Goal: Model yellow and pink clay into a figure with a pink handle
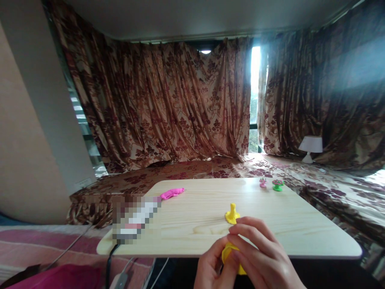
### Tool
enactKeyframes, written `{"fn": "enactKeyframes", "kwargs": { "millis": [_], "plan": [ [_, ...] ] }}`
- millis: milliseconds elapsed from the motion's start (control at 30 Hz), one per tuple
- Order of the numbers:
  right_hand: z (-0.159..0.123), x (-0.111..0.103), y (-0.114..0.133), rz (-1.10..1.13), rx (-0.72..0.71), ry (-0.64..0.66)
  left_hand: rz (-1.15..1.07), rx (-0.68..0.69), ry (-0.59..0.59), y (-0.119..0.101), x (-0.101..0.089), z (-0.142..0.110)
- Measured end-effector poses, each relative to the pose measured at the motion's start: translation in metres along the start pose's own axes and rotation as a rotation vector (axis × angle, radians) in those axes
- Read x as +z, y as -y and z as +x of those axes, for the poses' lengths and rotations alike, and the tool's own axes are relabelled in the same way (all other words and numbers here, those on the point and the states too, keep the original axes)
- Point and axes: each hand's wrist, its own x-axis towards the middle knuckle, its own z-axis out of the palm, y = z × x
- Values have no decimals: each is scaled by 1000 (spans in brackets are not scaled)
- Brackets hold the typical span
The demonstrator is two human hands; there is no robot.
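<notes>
Both of my hands are together just over the table's front edge, working a piece of yellow modelling clay (pixel 227 253) with a rounded, hollow-looking rim. My left hand (pixel 212 263) is closed round its left side with the thumb against it. From the right, my right hand (pixel 264 257) pinches the same piece, its fingers bent over the top and hiding much of it. Just beyond the fingertips, a yellow clay stem on a round, flared base (pixel 232 214) stands upright on the light wooden table (pixel 192 218).
At the far right of the table stand a small pink clay figure (pixel 262 182) and a green one with pink dots (pixel 278 185). A pink packet or lump (pixel 173 193) lies far left, near a blurred-out object (pixel 138 220) with a black cable. A white lamp (pixel 311 145) stands beyond.
</notes>
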Motion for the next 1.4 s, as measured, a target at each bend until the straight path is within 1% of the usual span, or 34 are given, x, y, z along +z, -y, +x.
{"fn": "enactKeyframes", "kwargs": {
  "millis": [67,200,267,367,433,500,533,600,667,767,900,1000,1067,1133,1233,1300,1400],
  "plan": [
    [0,0,0,4,2,-3,-33,-3,-2,-2,0,0],
    [3,-3,1,65,92,-13,-98,-22,-35,-2,1,1],
    [4,-6,2,71,114,23,-56,-7,-28,-1,1,2],
    [3,-7,2,80,99,61,35,12,2,0,0,2],
    [1,-5,2,82,94,17,43,6,-6,-1,0,1],
    [-1,-1,1,82,114,-62,15,-21,-46,-3,-1,1],
    [-2,0,1,89,134,-82,1,-29,-66,-5,-1,1],
    [-2,2,2,110,176,-66,-20,-30,-86,-5,-1,1],
    [-2,2,3,129,191,-27,-24,-29,-65,-3,-1,2],
    [-2,0,3,127,184,-13,35,-48,-32,3,-2,4],
    [-6,-1,0,111,161,2,106,-13,-22,8,-5,5],
    [-9,-1,-3,65,93,26,127,23,-22,8,-6,3],
    [-10,1,-3,52,54,18,108,26,-27,5,-5,1],
    [-9,3,-3,70,67,-15,63,15,-51,2,-4,1],
    [-8,4,0,108,147,-49,3,-14,-86,-1,-2,0],
    [-7,2,3,116,179,-23,10,-34,-71,0,-2,1],
    [-7,0,4,122,172,7,59,-52,-30,5,-3,1]
  ]
}}
